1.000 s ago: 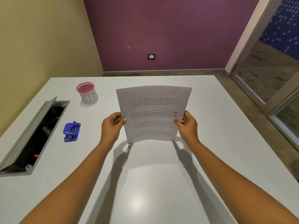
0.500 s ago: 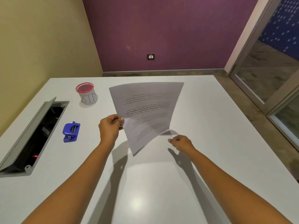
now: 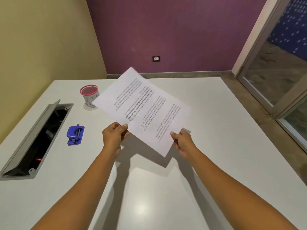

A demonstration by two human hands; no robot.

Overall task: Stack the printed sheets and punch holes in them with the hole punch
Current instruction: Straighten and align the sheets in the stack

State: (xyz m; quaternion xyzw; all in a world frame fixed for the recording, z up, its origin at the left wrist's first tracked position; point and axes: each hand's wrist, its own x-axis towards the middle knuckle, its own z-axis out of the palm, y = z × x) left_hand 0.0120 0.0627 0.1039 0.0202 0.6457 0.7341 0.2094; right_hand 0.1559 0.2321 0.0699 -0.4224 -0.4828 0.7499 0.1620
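I hold the printed sheets [image 3: 141,110] above the white table [image 3: 216,138], turned at a slant with one corner pointing away from me. My left hand [image 3: 114,136] pinches their near left edge. My right hand [image 3: 182,143] grips the near right edge by a corner. How many sheets are in the bundle cannot be told. The blue hole punch [image 3: 75,135] lies on the table, well to the left of my left hand, untouched.
A red-rimmed mesh pen cup [image 3: 89,96] stands at the back left, partly behind the sheets. An open grey cable hatch [image 3: 34,140] is set into the table's left side. A glass door [image 3: 274,72] is at the right.
My right hand, which had let go and dropped toward the table, has taken hold of the sheets again. The sheets have rotated counter-clockwise from upright to a diagonal slant.
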